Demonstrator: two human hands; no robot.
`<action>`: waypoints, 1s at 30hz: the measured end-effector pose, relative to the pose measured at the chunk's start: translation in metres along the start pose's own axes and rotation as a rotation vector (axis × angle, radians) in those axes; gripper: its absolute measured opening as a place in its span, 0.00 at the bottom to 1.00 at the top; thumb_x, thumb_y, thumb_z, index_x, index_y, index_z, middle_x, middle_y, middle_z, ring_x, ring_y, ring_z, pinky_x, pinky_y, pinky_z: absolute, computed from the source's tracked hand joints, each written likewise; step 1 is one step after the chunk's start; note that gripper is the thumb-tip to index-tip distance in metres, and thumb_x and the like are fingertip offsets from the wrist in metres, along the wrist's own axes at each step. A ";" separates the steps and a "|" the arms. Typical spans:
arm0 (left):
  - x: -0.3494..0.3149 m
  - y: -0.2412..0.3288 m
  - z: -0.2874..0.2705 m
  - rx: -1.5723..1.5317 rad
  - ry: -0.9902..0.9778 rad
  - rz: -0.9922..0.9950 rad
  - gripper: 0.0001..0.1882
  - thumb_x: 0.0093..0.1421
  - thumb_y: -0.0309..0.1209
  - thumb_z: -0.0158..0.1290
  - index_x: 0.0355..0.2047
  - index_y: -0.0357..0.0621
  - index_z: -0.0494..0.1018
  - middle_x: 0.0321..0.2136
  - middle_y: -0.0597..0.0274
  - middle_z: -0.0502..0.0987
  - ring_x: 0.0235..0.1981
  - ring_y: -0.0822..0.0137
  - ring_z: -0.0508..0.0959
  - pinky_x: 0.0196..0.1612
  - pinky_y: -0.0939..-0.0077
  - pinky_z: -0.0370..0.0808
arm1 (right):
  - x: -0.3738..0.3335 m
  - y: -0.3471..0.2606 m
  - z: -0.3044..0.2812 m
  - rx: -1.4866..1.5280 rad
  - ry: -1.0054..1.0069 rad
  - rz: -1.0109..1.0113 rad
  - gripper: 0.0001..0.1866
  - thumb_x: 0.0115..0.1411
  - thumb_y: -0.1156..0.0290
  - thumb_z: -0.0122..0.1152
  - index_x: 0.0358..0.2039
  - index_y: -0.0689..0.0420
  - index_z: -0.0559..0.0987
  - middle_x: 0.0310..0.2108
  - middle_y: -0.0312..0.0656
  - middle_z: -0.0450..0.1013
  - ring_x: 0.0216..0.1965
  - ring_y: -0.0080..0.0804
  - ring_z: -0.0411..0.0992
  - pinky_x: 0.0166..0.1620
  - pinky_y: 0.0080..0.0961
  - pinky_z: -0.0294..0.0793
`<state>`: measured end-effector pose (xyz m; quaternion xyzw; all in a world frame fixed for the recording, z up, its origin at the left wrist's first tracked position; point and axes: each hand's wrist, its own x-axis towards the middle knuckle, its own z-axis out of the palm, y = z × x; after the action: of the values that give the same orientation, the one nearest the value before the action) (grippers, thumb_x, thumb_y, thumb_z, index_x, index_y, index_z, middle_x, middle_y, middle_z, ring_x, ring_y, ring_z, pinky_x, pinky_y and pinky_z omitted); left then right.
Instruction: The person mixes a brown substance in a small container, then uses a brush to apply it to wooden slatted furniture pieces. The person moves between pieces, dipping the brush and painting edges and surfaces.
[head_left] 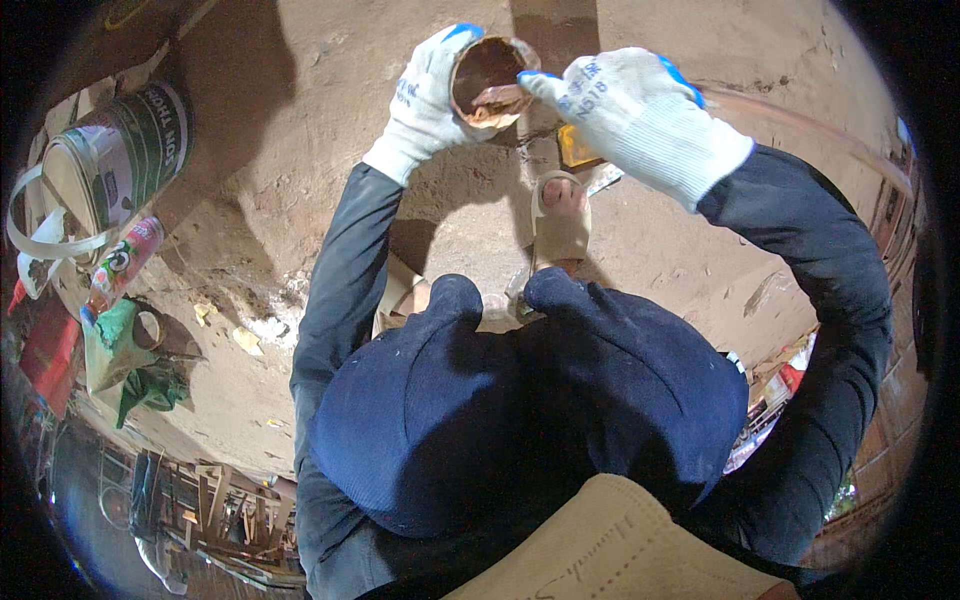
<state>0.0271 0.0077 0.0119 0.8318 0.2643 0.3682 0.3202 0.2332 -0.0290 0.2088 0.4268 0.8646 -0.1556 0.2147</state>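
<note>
High in the view, my left hand (pixel 428 105) wears a white knit glove with blue on the fingers. It is closed round the side of a brown, open-topped round container (pixel 460 82), tilted so that its inside shows. A torn-looking brown piece (pixel 497 104) lies inside, near the lower rim. My right hand (pixel 622 110), gloved alike, is at the container's right rim with one blue fingertip against its edge. The other fingers are curled under, and what they hold, if anything, is hidden. Below that hand shows a yellow object (pixel 577 146), partly covered.
At the left lies a large green and white bucket (pixel 120 160) with a pale handle. Near it are a pink spray can (pixel 126 255) and a crumpled green bag (pixel 115 345). My sandalled foot (pixel 562 215) rests on the dusty floor (pixel 700 260). Wooden furniture (pixel 220 510) stands lower left.
</note>
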 end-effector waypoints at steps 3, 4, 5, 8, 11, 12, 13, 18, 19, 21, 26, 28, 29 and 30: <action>-0.003 -0.009 0.002 0.005 0.016 -0.012 0.53 0.34 0.45 0.75 0.60 0.44 0.63 0.54 0.52 0.71 0.57 0.49 0.71 0.61 0.60 0.68 | -0.001 0.004 -0.019 -0.113 0.042 0.127 0.28 0.59 0.75 0.58 0.61 0.51 0.70 0.29 0.44 0.75 0.30 0.36 0.79 0.30 0.30 0.79; -0.004 -0.009 0.002 -0.001 0.024 -0.027 0.54 0.33 0.45 0.75 0.60 0.45 0.62 0.55 0.53 0.70 0.57 0.49 0.70 0.61 0.60 0.68 | 0.001 0.001 -0.031 -0.258 0.044 0.168 0.29 0.59 0.75 0.58 0.62 0.50 0.69 0.29 0.44 0.75 0.29 0.35 0.79 0.29 0.30 0.79; -0.006 -0.008 0.002 -0.007 0.031 -0.042 0.54 0.32 0.46 0.75 0.60 0.46 0.62 0.56 0.54 0.69 0.58 0.49 0.69 0.62 0.59 0.67 | 0.007 0.003 -0.019 -0.117 0.056 0.170 0.29 0.59 0.75 0.58 0.63 0.50 0.68 0.29 0.44 0.75 0.28 0.35 0.79 0.28 0.30 0.79; -0.001 -0.004 0.003 -0.096 -0.035 -0.140 0.51 0.35 0.45 0.74 0.59 0.45 0.63 0.54 0.51 0.70 0.56 0.47 0.70 0.61 0.58 0.68 | 0.005 -0.009 -0.001 -0.130 0.056 0.168 0.32 0.59 0.74 0.58 0.65 0.49 0.66 0.29 0.43 0.72 0.27 0.35 0.78 0.28 0.29 0.79; 0.004 -0.005 -0.005 -0.083 -0.075 -0.114 0.53 0.33 0.45 0.75 0.59 0.46 0.63 0.54 0.53 0.70 0.56 0.50 0.71 0.61 0.59 0.68 | -0.007 -0.003 0.014 -0.124 0.063 0.064 0.32 0.59 0.74 0.58 0.65 0.49 0.66 0.28 0.42 0.71 0.27 0.34 0.77 0.28 0.31 0.79; 0.012 -0.003 -0.007 -0.079 -0.090 -0.089 0.53 0.33 0.45 0.75 0.59 0.46 0.63 0.54 0.53 0.70 0.56 0.50 0.71 0.61 0.60 0.69 | -0.012 0.003 0.015 -0.109 0.081 0.046 0.32 0.59 0.73 0.58 0.65 0.50 0.66 0.28 0.42 0.71 0.27 0.34 0.77 0.28 0.31 0.79; 0.012 0.000 -0.009 -0.074 -0.107 -0.076 0.52 0.33 0.44 0.75 0.59 0.46 0.63 0.54 0.52 0.71 0.56 0.50 0.71 0.61 0.60 0.69 | -0.010 0.010 -0.003 -0.125 0.140 0.047 0.31 0.59 0.73 0.58 0.65 0.50 0.66 0.28 0.42 0.71 0.26 0.34 0.77 0.28 0.32 0.79; 0.010 -0.007 -0.006 -0.250 -0.126 -0.195 0.53 0.32 0.44 0.76 0.59 0.48 0.64 0.53 0.55 0.73 0.54 0.52 0.74 0.60 0.61 0.72 | 0.002 -0.006 0.008 -0.140 0.249 0.024 0.27 0.59 0.73 0.58 0.61 0.54 0.69 0.26 0.45 0.70 0.24 0.35 0.75 0.24 0.29 0.77; 0.012 -0.006 -0.008 -0.224 -0.153 -0.192 0.52 0.32 0.44 0.76 0.59 0.48 0.65 0.53 0.55 0.73 0.54 0.53 0.74 0.60 0.61 0.71 | -0.004 -0.005 0.000 -0.194 0.213 -0.060 0.28 0.59 0.72 0.58 0.61 0.53 0.69 0.25 0.44 0.68 0.22 0.35 0.75 0.22 0.30 0.76; 0.014 -0.002 -0.015 -0.173 -0.209 -0.192 0.51 0.32 0.43 0.77 0.58 0.49 0.66 0.53 0.55 0.73 0.55 0.54 0.74 0.60 0.62 0.71 | 0.004 -0.001 -0.008 0.009 -0.094 0.183 0.26 0.60 0.70 0.59 0.60 0.52 0.70 0.23 0.43 0.67 0.21 0.33 0.74 0.22 0.30 0.75; 0.011 -0.008 -0.009 -0.175 -0.139 -0.177 0.53 0.30 0.41 0.76 0.59 0.50 0.66 0.53 0.56 0.74 0.54 0.54 0.75 0.60 0.63 0.72 | 0.010 -0.002 0.010 0.042 0.354 0.053 0.13 0.67 0.61 0.55 0.41 0.57 0.78 0.20 0.46 0.72 0.20 0.35 0.76 0.24 0.32 0.76; 0.015 -0.005 -0.001 -0.333 -0.204 -0.225 0.52 0.31 0.41 0.76 0.59 0.49 0.66 0.53 0.56 0.74 0.54 0.55 0.75 0.60 0.63 0.71 | 0.002 -0.011 0.017 0.084 0.319 0.127 0.13 0.67 0.61 0.54 0.41 0.57 0.79 0.19 0.45 0.72 0.20 0.32 0.77 0.22 0.30 0.76; 0.011 -0.002 -0.012 -0.369 -0.226 -0.284 0.52 0.31 0.40 0.76 0.60 0.49 0.66 0.52 0.56 0.74 0.54 0.55 0.75 0.60 0.64 0.71 | 0.006 -0.007 0.001 0.170 0.171 0.156 0.14 0.68 0.60 0.54 0.41 0.57 0.79 0.19 0.45 0.72 0.21 0.33 0.77 0.22 0.30 0.76; 0.005 -0.002 -0.017 -0.328 -0.230 -0.283 0.53 0.30 0.40 0.76 0.60 0.49 0.65 0.52 0.57 0.74 0.54 0.56 0.75 0.60 0.64 0.71 | 0.014 0.001 -0.018 0.266 0.019 0.176 0.14 0.68 0.59 0.53 0.41 0.57 0.79 0.18 0.45 0.72 0.21 0.33 0.77 0.22 0.30 0.75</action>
<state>0.0166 0.0187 0.0216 0.7598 0.2765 0.2608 0.5274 0.2224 -0.0109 0.2173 0.5271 0.7975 -0.2454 0.1608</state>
